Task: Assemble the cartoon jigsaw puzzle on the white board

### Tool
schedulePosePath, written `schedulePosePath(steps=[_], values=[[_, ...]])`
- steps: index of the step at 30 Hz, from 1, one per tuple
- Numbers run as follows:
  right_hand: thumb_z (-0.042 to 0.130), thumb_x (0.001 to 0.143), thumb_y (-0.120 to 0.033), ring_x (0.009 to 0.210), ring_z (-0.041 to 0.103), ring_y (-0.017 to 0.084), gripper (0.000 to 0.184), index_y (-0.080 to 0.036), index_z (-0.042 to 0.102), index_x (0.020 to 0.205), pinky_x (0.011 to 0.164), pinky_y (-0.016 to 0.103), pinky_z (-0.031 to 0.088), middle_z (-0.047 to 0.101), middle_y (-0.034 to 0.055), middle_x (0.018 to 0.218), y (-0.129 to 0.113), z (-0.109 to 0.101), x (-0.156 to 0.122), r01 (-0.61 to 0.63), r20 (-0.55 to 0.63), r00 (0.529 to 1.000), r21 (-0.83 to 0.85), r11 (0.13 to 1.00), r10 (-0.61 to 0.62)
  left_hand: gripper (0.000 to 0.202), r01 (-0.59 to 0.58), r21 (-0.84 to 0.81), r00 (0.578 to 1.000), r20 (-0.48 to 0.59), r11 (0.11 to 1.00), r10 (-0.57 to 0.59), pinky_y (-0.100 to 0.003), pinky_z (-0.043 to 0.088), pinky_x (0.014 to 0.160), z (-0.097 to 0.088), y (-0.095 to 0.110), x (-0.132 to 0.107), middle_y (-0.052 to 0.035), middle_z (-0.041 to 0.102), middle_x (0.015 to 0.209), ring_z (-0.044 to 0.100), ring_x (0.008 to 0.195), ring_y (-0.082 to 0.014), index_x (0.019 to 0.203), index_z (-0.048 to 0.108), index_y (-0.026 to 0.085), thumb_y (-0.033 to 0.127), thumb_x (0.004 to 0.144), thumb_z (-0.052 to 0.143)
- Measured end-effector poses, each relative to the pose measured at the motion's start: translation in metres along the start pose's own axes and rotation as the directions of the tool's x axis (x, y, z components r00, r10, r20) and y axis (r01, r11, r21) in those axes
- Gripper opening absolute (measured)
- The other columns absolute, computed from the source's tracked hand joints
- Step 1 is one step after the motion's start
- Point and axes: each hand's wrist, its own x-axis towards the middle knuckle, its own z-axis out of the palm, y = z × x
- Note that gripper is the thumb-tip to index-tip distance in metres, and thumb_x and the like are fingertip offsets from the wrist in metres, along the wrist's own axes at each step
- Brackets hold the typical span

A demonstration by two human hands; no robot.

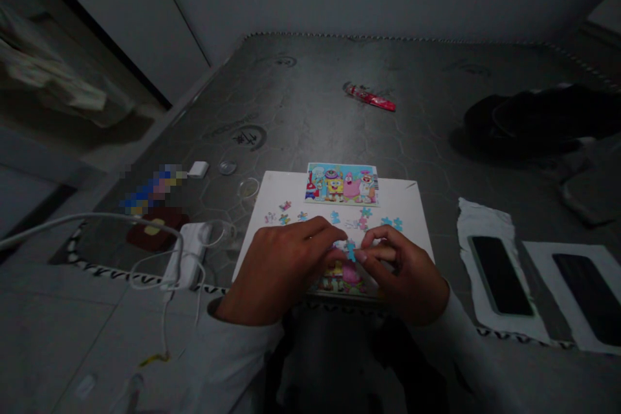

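Over a white board [257, 207], my right hand [405, 272] pinches a small blue jigsaw piece [351, 251] between thumb and fingertips. My left hand [291, 265] is beside it, fingers bent toward the same piece; whether they touch it I cannot tell. Beneath both hands lies a partly assembled cartoon puzzle [352, 275], much of it hidden. Loose jigsaw pieces [366, 212] are scattered beyond my hands, with a few more pieces [284, 206] to the left. A cartoon picture card [341, 184] lies at the board's far edge.
Two phones lie on the right, one phone [499, 275] on white paper, the other phone [592, 297] farther right. A white power strip [189, 255] with cables is at left. A red wrapper [371, 98] lies farther back, and a black bag-like object [533, 119] sits at right.
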Motion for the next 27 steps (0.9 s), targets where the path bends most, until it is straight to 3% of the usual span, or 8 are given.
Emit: schedulePosePath(steps=[5, 10, 15, 27], values=[[0.056, 0.082, -0.052, 0.064, 0.064, 0.016, 0.030, -0.025, 0.047, 0.090, 0.061, 0.029, 0.038, 0.072, -0.0019, 0.068, -0.001, 0.003, -0.002, -0.014, -0.039, 0.999, -0.031, 0.999, 0.013, 0.014, -0.009, -0.007, 0.999, 0.035, 1.000, 0.010, -0.027, 0.034, 0.053, -0.002, 0.001, 0.001, 0.0063, 0.071, 0.095, 0.070, 0.075, -0.0137, 0.106, 0.065, 0.026, 0.030, 0.093, 0.064], [0.054, 0.081, -0.053, 0.059, 0.060, 0.016, 0.031, -0.026, 0.040, 0.086, 0.061, 0.030, 0.039, 0.072, -0.0020, 0.067, -0.005, 0.004, -0.002, -0.017, -0.040, 0.999, -0.010, 1.000, 0.017, 0.022, 0.010, -0.028, 0.999, 0.043, 1.000, -0.009, -0.028, 0.037, 0.056, -0.002, 0.001, 0.000, 0.0054, 0.072, 0.099, 0.070, 0.079, -0.0147, 0.107, 0.064, 0.025, 0.042, 0.092, 0.064], [0.053, 0.080, -0.049, 0.057, 0.058, 0.016, 0.030, -0.026, 0.034, 0.079, 0.063, 0.030, 0.039, 0.069, -0.0039, 0.062, -0.008, 0.009, -0.002, 0.014, -0.042, 0.999, -0.053, 0.998, -0.016, 0.023, 0.037, -0.026, 0.991, 0.127, 0.999, -0.033, -0.028, 0.036, 0.058, -0.005, -0.003, -0.005, 0.0064, 0.072, 0.101, 0.070, 0.083, -0.0144, 0.108, 0.064, 0.027, 0.044, 0.093, 0.062], [0.054, 0.087, -0.047, 0.061, 0.060, 0.014, 0.029, -0.024, 0.039, 0.080, 0.064, 0.028, 0.041, 0.066, -0.0054, 0.064, 0.006, 0.020, -0.002, 0.017, 0.019, 1.000, -0.091, 0.996, -0.015, 0.018, 0.081, -0.092, 0.972, 0.227, 0.992, -0.058, -0.027, 0.040, 0.065, -0.009, -0.016, -0.012, 0.0058, 0.074, 0.098, 0.070, 0.086, -0.0138, 0.106, 0.070, 0.030, 0.041, 0.093, 0.063]])
